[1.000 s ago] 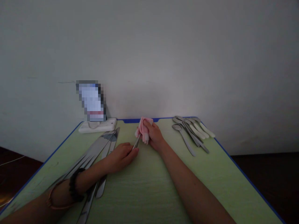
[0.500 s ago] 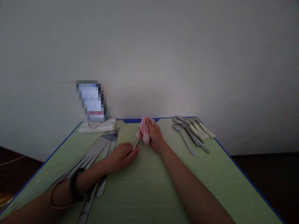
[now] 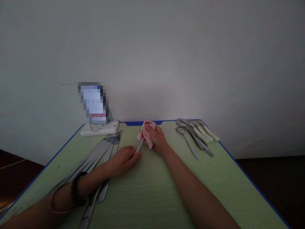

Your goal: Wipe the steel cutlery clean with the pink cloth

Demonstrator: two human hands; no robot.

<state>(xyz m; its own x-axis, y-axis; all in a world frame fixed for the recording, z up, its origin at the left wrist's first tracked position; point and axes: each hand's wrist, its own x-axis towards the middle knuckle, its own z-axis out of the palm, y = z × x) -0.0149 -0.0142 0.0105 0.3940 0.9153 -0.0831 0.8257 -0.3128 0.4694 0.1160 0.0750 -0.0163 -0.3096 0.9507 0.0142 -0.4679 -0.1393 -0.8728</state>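
My left hand [image 3: 126, 160] is closed on the thin metal handle [image 3: 139, 147] of a piece of cutlery. Its far end disappears into a pink and white cloth [image 3: 148, 137], so its kind is hidden. My right hand [image 3: 156, 136] grips that cloth, folded around the utensil, with the thumb pressed on top. Beneath and beside my left forearm lie several long, flat, shiny metal pieces [image 3: 95, 155] like table knives. To the right of my right hand, a single metal spoon [image 3: 188, 144] lies apart from a group of spoons [image 3: 195, 135], some with white handles.
At the back left, a phone [image 3: 94, 103] with a blurred screen leans upright on a white power strip [image 3: 100, 128]. The light green table [image 3: 147, 197] has a blue edge and its far side meets a grey wall [image 3: 152, 57].
My right hand has shifted the cloth slightly right and then back left along the utensil, and its folds have changed. My left hand has stayed still.
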